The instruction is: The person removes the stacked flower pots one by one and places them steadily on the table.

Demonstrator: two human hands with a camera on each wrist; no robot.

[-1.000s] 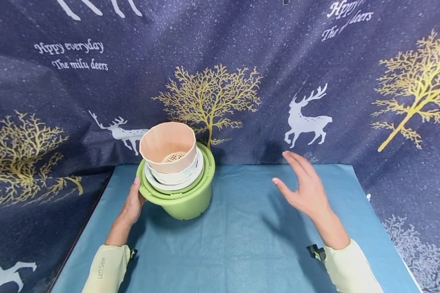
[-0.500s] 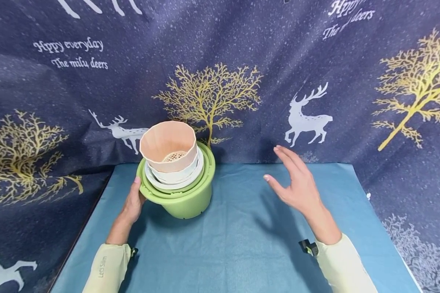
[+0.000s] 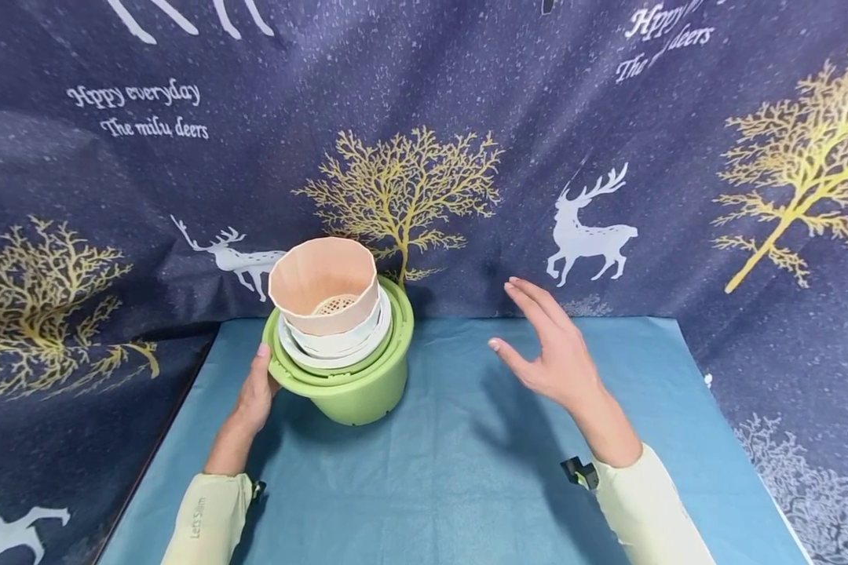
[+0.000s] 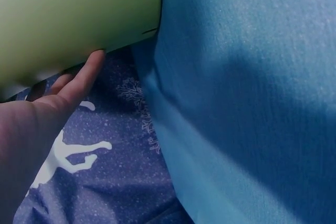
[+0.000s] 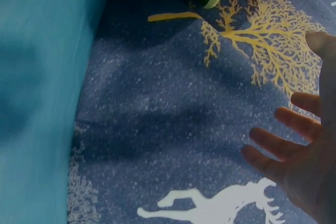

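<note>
A stack of nested flower pots stands at the left back of the blue-covered table in the head view. Its outermost part is a large green flower pot [image 3: 360, 400]. Inside sit a green inner rim, white pieces [image 3: 335, 345], and on top a peach pot [image 3: 323, 275] with a perforated bottom. My left hand [image 3: 254, 396] holds the green pot at its left side, thumb at the rim; in the left wrist view its fingers [image 4: 84, 80] lie along the pot's wall. To the right of the stack, my right hand [image 3: 554, 357] hovers above the table, fingers spread and holding nothing.
A blue cloth [image 3: 431, 486] covers the table. Behind it hangs a dark blue curtain [image 3: 466, 78] printed with deer and golden trees, close to the stack. A black wrist device [image 3: 579, 473] sits at my right sleeve.
My right hand has drifted left toward the pots, its fingers still spread. The left hand and the stack stay in place.
</note>
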